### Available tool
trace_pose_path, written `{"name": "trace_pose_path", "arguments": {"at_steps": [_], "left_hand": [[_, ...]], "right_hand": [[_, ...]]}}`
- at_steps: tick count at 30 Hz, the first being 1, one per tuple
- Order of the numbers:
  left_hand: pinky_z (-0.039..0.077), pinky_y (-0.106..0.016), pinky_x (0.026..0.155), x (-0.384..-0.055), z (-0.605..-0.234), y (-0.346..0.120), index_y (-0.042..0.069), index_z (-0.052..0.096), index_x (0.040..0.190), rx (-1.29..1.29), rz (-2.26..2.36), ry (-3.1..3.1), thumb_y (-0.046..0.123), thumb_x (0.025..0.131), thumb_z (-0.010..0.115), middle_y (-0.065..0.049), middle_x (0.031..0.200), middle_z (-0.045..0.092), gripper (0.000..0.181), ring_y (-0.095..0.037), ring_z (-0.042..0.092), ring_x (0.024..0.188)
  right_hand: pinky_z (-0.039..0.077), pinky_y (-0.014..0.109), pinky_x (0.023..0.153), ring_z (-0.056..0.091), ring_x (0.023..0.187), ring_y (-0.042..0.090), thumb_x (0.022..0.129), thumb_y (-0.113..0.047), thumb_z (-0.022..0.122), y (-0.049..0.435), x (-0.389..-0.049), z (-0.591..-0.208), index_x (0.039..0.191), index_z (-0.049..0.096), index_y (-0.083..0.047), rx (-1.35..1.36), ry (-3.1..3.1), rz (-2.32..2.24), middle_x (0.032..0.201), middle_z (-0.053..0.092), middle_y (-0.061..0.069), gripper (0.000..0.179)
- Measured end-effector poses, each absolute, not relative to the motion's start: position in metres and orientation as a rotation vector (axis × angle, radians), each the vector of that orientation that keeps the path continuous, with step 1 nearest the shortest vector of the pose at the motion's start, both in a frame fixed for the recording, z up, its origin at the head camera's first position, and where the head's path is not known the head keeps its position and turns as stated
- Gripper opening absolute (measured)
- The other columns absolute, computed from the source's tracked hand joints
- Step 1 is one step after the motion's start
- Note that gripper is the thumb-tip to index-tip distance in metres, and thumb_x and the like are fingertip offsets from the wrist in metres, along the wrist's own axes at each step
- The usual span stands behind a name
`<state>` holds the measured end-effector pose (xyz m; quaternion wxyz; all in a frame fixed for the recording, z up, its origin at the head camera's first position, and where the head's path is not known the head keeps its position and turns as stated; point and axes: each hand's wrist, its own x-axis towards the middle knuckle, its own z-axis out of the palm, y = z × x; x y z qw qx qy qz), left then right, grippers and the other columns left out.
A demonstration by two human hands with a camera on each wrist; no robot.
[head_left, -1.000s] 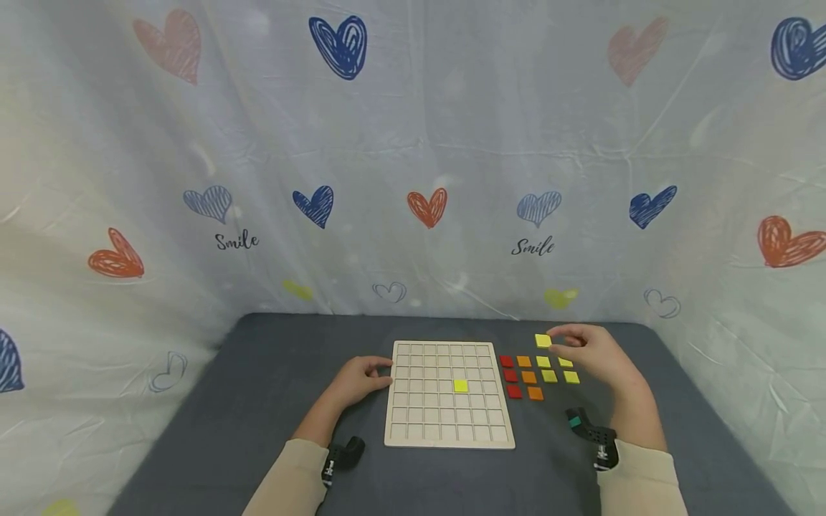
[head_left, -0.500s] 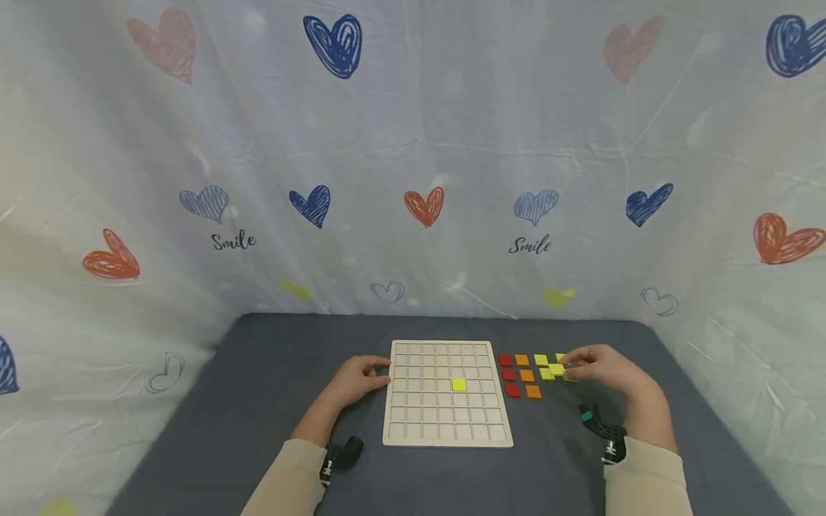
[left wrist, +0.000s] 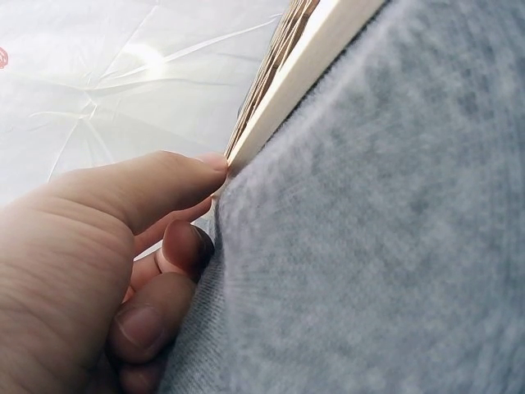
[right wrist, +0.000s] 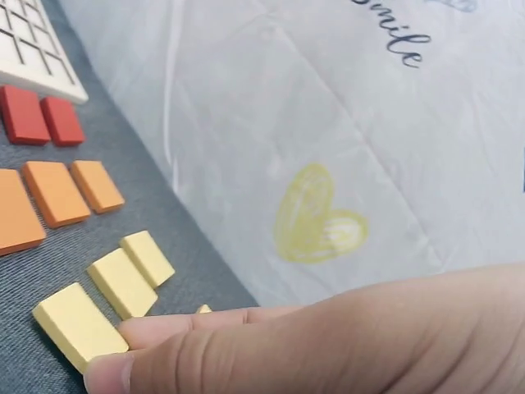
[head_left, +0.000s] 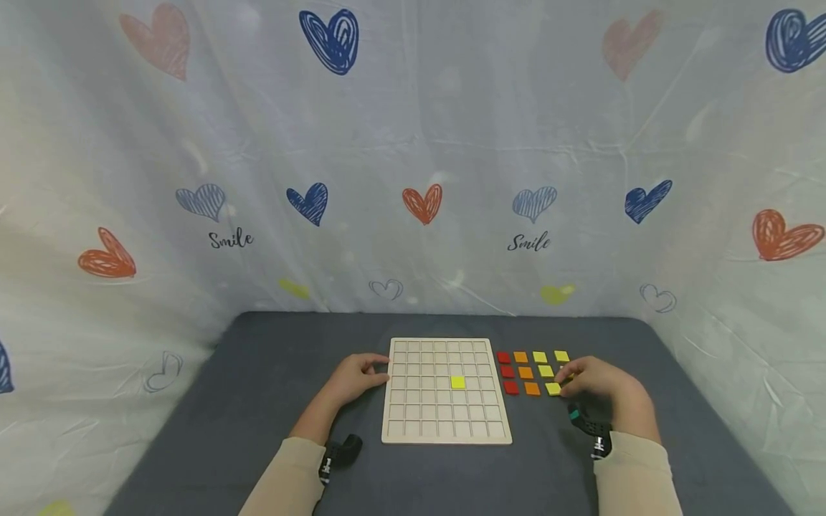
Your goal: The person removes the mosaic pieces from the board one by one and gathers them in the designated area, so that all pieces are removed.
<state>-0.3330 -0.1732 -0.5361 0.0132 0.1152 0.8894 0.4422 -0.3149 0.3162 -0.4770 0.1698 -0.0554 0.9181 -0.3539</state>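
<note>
My right hand pinches a pale yellow tile between thumb and finger, close over the cloth at the front of a yellow column. Two more yellow tiles line up behind it, the nearer being this yellow tile. Part of another yellow tile beyond is hidden by the fingers. A pale wooden grid board lies flat in the middle, with one bright yellow square in a cell right of centre. Thumb and fingertips of my left hand touch the board's left edge, the other fingers loosely bent.
Between the board and the yellow tiles stand a column of red tiles and a column of orange tiles. A dark grey cloth covers the table. Behind it hangs a white curtain printed with hearts.
My right hand has brought the yellow tile toward me from the back, over the other yellow tiles, down to the front of their column. The left hand stays at the board's edge.
</note>
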Motion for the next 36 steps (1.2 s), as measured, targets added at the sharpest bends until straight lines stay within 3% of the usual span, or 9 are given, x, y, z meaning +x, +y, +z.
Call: {"name": "trace_pose_path", "arguments": {"at_steps": [5, 12, 16, 20, 36], "left_hand": [[0.040, -0.033, 0.058, -0.332, -0.535, -0.173, 0.009, 0.074, 0.126, 0.355, 1.373, 2.771, 0.018, 0.091, 0.081, 0.001, 0.064, 0.055, 0.037, -0.015, 0.047, 0.055], [0.041, -0.033, 0.058, -0.332, -0.533, -0.173, 0.008, 0.074, 0.125, 0.361, 1.391, 2.760, 0.017, 0.091, 0.080, 0.001, 0.065, 0.054, 0.036, -0.015, 0.047, 0.056], [0.040, -0.033, 0.058, -0.331, -0.533, -0.173, 0.008, 0.074, 0.126, 0.361, 1.389, 2.762, 0.018, 0.091, 0.080, 0.001, 0.064, 0.054, 0.037, -0.015, 0.047, 0.055], [0.041, -0.033, 0.057, -0.331, -0.534, -0.173, 0.008, 0.073, 0.126, 0.360, 1.383, 2.762, 0.019, 0.091, 0.080, 0.001, 0.064, 0.055, 0.037, -0.015, 0.047, 0.055], [0.040, -0.033, 0.055, -0.331, -0.534, -0.175, 0.008, 0.072, 0.128, 0.405, 1.411, 2.739, 0.019, 0.092, 0.079, 0.001, 0.062, 0.053, 0.038, -0.015, 0.045, 0.052]], "right_hand": [[0.046, 0.049, 0.084, 0.056, 0.095, 0.028, 0.084, -0.007, 0.080, 0.314, -0.314, -0.475, 0.103, 0.073, -0.003, -0.114, 2.611, -1.003, 0.105, 0.064, 0.010, 0.020], [0.045, 0.058, 0.090, 0.057, 0.105, 0.033, 0.086, -0.015, 0.081, 0.313, -0.310, -0.462, 0.114, 0.073, 0.000, -0.133, 2.693, -1.006, 0.119, 0.065, 0.019, 0.032], [0.046, 0.048, 0.079, 0.055, 0.084, 0.027, 0.090, -0.014, 0.078, 0.310, -0.308, -0.453, 0.120, 0.070, 0.005, -0.215, 2.719, -1.066, 0.091, 0.061, 0.013, 0.036], [0.037, 0.040, 0.068, 0.039, 0.066, 0.019, 0.091, -0.014, 0.078, 0.305, -0.306, -0.443, 0.124, 0.067, 0.005, -0.265, 2.714, -1.139, 0.072, 0.038, 0.002, 0.039], [0.036, 0.033, 0.056, 0.031, 0.057, 0.014, 0.093, -0.025, 0.078, 0.251, -0.309, -0.423, 0.124, 0.069, -0.004, -0.407, 2.766, -1.253, 0.070, 0.036, 0.000, 0.038]]}}
